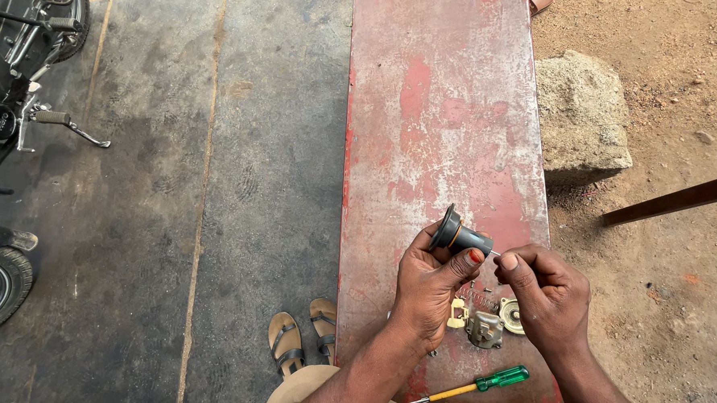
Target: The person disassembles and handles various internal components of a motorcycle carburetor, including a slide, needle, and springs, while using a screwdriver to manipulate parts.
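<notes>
At lower centre of the frame our left hand (427, 283) grips a dark carburettor slide (459, 234), its long axis running from upper left, flanged end, to lower right; our right hand (546, 294) pinches a thin needle (494, 252) at its lower-right tip; below lie a spring (483, 298), small metal parts (484, 328) and a green-handled screwdriver (479, 385) on the worn red bench (443, 108), beside concrete and dirt; a motorcycle (18, 58) is cut off at upper left.

Bench (451, 109): painted metal, red coat worn and scratched, pale patches showing, matt. Dark cylindrical part (456, 234): matt black rubber or plastic, smooth, with an orange band. Small carburettor parts (486, 324): dull grey cast metal. Screwdriver (479, 384): glossy translucent green plastic handle, bright metal shaft. Stone block (580, 114): rough, grainy.
</notes>
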